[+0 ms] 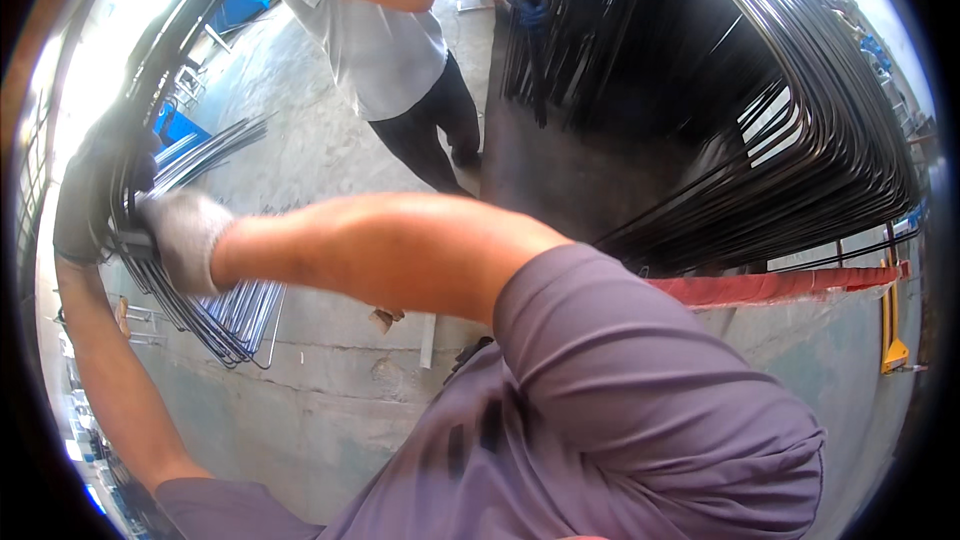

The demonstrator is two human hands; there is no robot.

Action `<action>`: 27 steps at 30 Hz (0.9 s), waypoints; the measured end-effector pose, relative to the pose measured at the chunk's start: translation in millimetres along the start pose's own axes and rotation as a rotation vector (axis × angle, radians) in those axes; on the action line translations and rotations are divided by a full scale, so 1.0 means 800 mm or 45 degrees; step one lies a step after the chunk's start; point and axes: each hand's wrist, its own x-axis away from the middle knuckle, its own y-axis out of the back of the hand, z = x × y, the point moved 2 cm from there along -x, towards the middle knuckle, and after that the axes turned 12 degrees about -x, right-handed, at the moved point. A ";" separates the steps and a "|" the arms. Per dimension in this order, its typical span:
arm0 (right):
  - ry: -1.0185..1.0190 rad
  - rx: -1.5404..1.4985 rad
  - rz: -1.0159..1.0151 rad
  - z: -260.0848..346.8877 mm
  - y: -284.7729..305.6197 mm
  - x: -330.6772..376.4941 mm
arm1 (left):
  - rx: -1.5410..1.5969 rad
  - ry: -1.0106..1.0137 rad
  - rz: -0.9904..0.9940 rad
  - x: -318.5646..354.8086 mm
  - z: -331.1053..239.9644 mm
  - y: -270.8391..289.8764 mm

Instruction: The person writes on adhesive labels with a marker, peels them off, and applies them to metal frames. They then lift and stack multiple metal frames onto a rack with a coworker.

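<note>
A bundle of bent black wire frames hangs at the far left, held up in front of me. My left hand, in a dark glove, grips the bundle's upper part. My right hand, in a light grey glove, reaches across my body and closes on the same wires just beside the left hand. My right arm and purple sleeve fill the middle of the view and hide what lies below them.
A large rack of black wire frames stands at the right on a red rail. Another person in a grey shirt and dark trousers stands at the top, a blue-gloved hand on that rack. Concrete floor lies below.
</note>
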 end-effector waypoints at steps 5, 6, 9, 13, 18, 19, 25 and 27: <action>-0.083 0.368 0.001 0.006 0.058 -0.070 | -0.297 -0.240 -0.374 -0.006 0.009 -0.024; 0.077 0.650 0.093 0.015 0.078 -0.073 | -0.257 -0.242 -0.353 -0.010 0.010 -0.040; 0.347 0.842 0.071 0.078 0.178 -0.038 | -0.078 -0.282 -0.187 -0.039 -0.029 -0.102; 0.276 1.347 0.207 0.140 0.344 0.010 | 0.322 -0.402 0.308 -0.095 -0.113 -0.257; -0.045 -0.301 -0.166 0.186 0.446 0.179 | 0.317 -0.214 1.041 -0.060 -0.219 -0.434; -0.026 -0.392 -0.220 0.188 0.465 0.212 | 0.469 -0.307 1.053 -0.047 -0.229 -0.479; -0.276 -0.217 -0.797 0.153 0.536 0.424 | 1.034 -0.298 1.314 -0.037 -0.297 -0.714; -0.488 0.150 -1.115 0.160 0.526 0.473 | 0.846 -0.366 1.313 -0.023 -0.295 -0.795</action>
